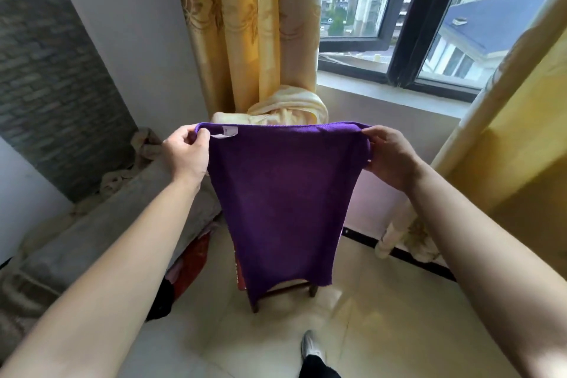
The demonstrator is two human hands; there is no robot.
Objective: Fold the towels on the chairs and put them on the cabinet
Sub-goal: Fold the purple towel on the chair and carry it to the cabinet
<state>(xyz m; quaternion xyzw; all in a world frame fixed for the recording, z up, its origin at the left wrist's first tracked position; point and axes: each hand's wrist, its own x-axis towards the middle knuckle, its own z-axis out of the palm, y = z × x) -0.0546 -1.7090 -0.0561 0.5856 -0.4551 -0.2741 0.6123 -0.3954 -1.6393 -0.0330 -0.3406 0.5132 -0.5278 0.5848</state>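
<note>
Pinching fingers of the left hand [184, 153] and right hand [389, 156] hold a purple towel [282, 199] up by its top corners.

Thumb and curled fingers of the left hand nip one corner beside a small white label [226, 132]; the right hand's fingers curl round the other, bunching it. Soft, matte and fuzzy, the towel hangs in the air as a flat sheet narrowing to a stitched hem, in front of a dark wooden chair [312, 291] whose legs show below it. A crumpled cream towel [291, 101] lies heaped behind the top edge. Behind it hangs a glossy gold curtain [245, 24] with a leaf pattern, and the floor [383, 316] below is shiny pale tile.
</note>
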